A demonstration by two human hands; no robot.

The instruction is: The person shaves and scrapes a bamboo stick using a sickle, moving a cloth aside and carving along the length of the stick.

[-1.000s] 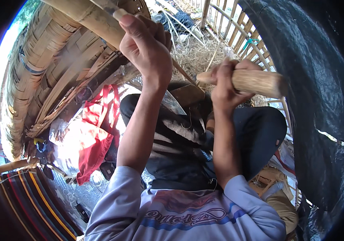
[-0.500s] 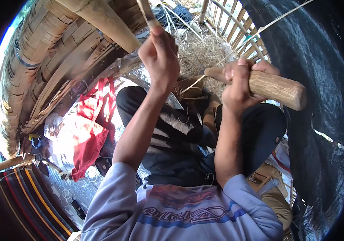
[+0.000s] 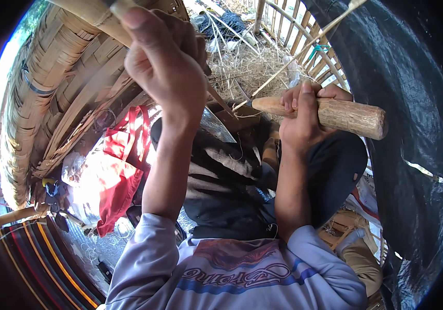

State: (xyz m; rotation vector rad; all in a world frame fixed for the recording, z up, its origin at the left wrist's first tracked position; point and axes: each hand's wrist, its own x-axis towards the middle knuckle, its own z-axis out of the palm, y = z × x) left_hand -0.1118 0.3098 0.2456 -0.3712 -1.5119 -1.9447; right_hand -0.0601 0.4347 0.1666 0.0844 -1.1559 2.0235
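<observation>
My right hand is wrapped round the thick wooden handle of a knife. Its short, dark blade shows at the handle's tapered left end. A long, thin pale strip slants past the blade up to the top right. Raised at the upper left, my left hand is closed, with its thumb pressed on a narrow pale piece, seemingly a bamboo strip. Most of that piece is out of the picture or hidden by the fingers.
Woven bamboo matting and a bamboo pole line the left. A red cloth bag lies beside my crossed legs. Fine shavings heap ahead, before a slatted bamboo wall. Black plastic sheeting hangs at right.
My left hand has moved up and to the left, nearer the camera. The right hand and knife have shifted slightly left. The long pale strip now slants more steeply.
</observation>
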